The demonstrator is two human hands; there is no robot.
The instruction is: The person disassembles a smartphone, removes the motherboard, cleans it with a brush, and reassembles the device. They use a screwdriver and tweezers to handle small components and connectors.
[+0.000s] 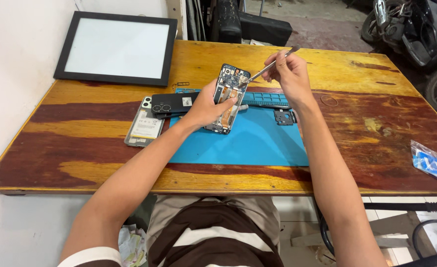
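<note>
A: Nearest the person, what lies on the counter?

B: A blue work mat, with a small black bracket-like part on its far right area. The opened phone is held tilted just above the mat's far half, its back cover off and its boards and flex cables bare.

A: How is it held?

B: The left hand is closed around its lower left edge, thumb across the front. That looks the sound grip: by the rim of the frame, off the exposed parts. I judge it light and stiff, but fragile inside and a bit slippery at the edges.

A: And the other?

B: The right hand is pinched shut on a thin metal tool, tip meeting the phone's top end.

A: Farther off?

B: Left of the mat a black phone back rests partly on a pale one; beyond, a framed panel lies near the wall.
</note>
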